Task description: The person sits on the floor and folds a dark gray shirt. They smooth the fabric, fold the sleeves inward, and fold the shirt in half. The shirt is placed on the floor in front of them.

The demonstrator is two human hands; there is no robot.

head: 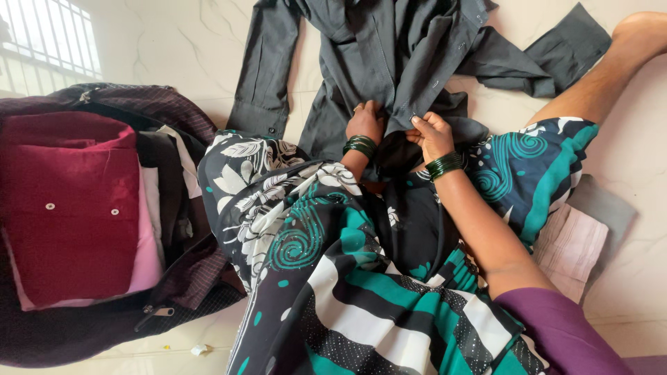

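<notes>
Hands meet at the middle of one dark grey shirt spread on the pale marble floor, its two sleeves splayed out to either side. The left hand is closed on the shirt's front edge, fingers curled into the cloth, and the right hand pinches the same button edge just beside it between thumb and fingertips. Each wrist carries a stack of green bangles. A patterned black, white and teal garment covers the person's lap below the hands. To the left lies one pile of folded clothes, a maroon shirt with two white buttons on top, resting on an open dark bag.
</notes>
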